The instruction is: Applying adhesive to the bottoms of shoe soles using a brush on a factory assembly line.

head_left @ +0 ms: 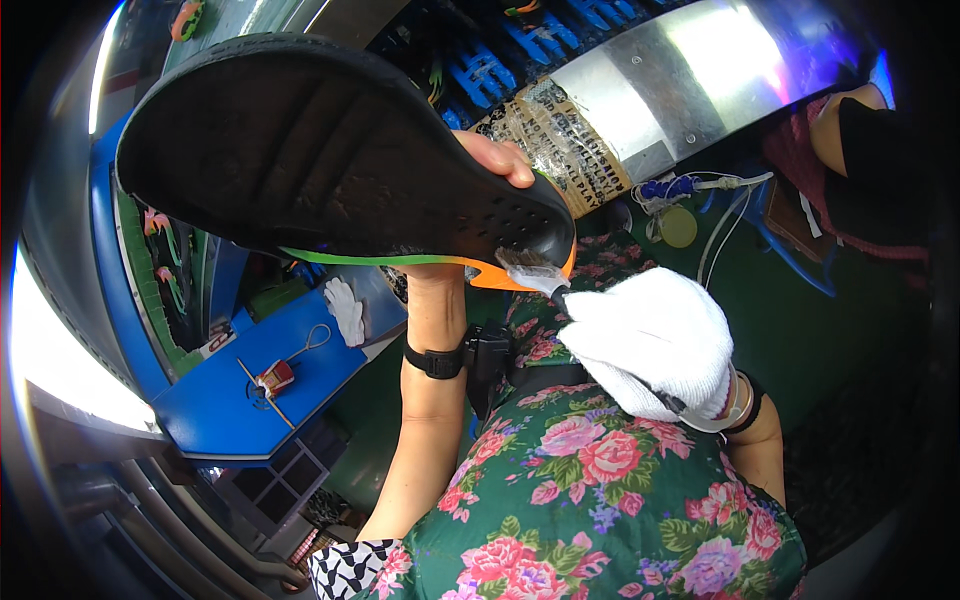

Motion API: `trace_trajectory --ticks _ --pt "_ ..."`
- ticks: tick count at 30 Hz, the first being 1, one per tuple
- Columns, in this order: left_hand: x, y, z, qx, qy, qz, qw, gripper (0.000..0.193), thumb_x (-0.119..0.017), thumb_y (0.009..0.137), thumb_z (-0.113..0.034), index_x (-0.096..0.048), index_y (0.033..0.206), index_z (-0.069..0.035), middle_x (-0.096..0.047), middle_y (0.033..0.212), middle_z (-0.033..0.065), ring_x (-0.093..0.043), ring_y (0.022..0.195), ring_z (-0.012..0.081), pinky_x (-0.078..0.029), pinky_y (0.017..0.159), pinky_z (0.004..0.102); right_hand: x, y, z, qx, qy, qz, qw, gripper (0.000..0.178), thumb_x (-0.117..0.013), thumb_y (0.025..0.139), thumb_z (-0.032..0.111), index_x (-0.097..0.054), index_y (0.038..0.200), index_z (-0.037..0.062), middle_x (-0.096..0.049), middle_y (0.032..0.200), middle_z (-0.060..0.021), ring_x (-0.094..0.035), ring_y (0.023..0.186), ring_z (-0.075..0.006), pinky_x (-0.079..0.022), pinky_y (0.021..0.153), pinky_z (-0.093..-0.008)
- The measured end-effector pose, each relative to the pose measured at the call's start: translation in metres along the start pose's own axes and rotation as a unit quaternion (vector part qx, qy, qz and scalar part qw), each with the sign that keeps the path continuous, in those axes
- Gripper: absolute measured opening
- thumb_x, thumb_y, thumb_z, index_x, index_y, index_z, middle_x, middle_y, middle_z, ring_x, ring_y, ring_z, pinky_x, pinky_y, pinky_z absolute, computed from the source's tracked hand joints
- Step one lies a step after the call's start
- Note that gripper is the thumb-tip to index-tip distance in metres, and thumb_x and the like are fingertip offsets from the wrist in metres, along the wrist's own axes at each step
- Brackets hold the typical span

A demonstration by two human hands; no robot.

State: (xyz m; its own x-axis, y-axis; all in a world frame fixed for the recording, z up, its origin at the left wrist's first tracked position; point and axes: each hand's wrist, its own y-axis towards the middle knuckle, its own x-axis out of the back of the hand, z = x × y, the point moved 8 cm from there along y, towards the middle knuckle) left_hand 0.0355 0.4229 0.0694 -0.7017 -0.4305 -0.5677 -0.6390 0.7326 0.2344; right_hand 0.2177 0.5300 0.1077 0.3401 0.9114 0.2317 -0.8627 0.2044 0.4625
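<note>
A large black shoe sole (290, 150) with an orange and green edge is raised close in front of me, its hollow, ribbed face toward me. My left hand (500, 160) is closed around its narrower end; some fingers show over the far edge and the rest are hidden behind it. My right hand (655, 340), in a white knit glove, is closed on a small brush (538, 272). The bristles meet the sole by the orange edge, near a patch of small holes. Most of the brush handle is inside the glove.
On a blue table (215, 410) at the left are white gloves (345, 312) and a small red container (275, 377) with sticks across it. A metal ledge (690, 80) with taped cardboard (555, 140) runs behind. Part of another person (840, 150) shows at the right.
</note>
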Motion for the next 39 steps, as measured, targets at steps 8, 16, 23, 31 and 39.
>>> trace_trajectory --ticks 8,16,23,31,39 --pt "0.006 -0.001 -0.004 -0.044 0.015 0.010 0.999 0.082 -0.056 0.093 -0.069 -0.066 0.110 0.010 -0.070 0.097 0.0228 -0.071 0.091 0.0335 -0.051 0.094 0.0476 0.013 0.013 -0.008 -0.068 0.082 0.017 0.994 0.020 -0.085 0.069 -0.001 -0.079 0.085 0.0082 -0.077 0.086 -0.0097 -0.073 0.078 -0.0253 -0.056 0.069 -0.0350" --pt "-0.001 0.001 0.002 0.002 0.004 0.015 1.000 0.084 -0.059 0.091 -0.072 -0.065 0.109 0.010 -0.070 0.100 0.0236 -0.070 0.090 0.0323 -0.052 0.091 0.0461 0.002 0.005 -0.004 -0.008 -0.005 0.006 1.000 0.024 -0.085 0.075 0.004 -0.081 0.099 0.0086 -0.078 0.099 -0.0069 -0.072 0.081 -0.0234 -0.057 0.071 -0.0343" --pt "0.008 -0.001 0.003 0.001 0.009 0.019 1.000 0.081 -0.063 0.089 -0.069 -0.065 0.108 0.009 -0.070 0.098 0.0216 -0.069 0.090 0.0321 -0.052 0.087 0.0456 0.009 0.014 -0.017 -0.072 0.075 0.001 0.995 0.017 -0.083 0.069 0.002 -0.079 0.083 0.0102 -0.077 0.085 -0.0078 -0.072 0.076 -0.0245 -0.055 0.069 -0.0357" --pt "0.008 0.001 0.007 0.012 -0.029 0.001 1.000 0.091 -0.063 0.083 -0.079 -0.064 0.109 0.009 -0.069 0.097 0.0210 -0.069 0.091 0.0324 -0.054 0.088 0.0440 -0.006 0.004 -0.003 0.022 0.046 0.016 0.999 0.029 -0.084 0.077 0.007 -0.081 0.105 0.0131 -0.079 0.096 -0.0063 -0.074 0.081 -0.0234 -0.058 0.072 -0.0346" --pt "0.007 0.000 0.013 0.035 -0.034 0.011 0.999 0.100 -0.060 0.080 -0.085 -0.063 0.113 0.009 -0.069 0.101 0.0225 -0.068 0.098 0.0319 -0.054 0.090 0.0425 0.003 0.010 -0.005 0.002 0.012 0.003 1.000 0.024 -0.086 0.071 0.003 -0.081 0.092 0.0136 -0.079 0.091 -0.0064 -0.074 0.079 -0.0225 -0.057 0.069 -0.0339"
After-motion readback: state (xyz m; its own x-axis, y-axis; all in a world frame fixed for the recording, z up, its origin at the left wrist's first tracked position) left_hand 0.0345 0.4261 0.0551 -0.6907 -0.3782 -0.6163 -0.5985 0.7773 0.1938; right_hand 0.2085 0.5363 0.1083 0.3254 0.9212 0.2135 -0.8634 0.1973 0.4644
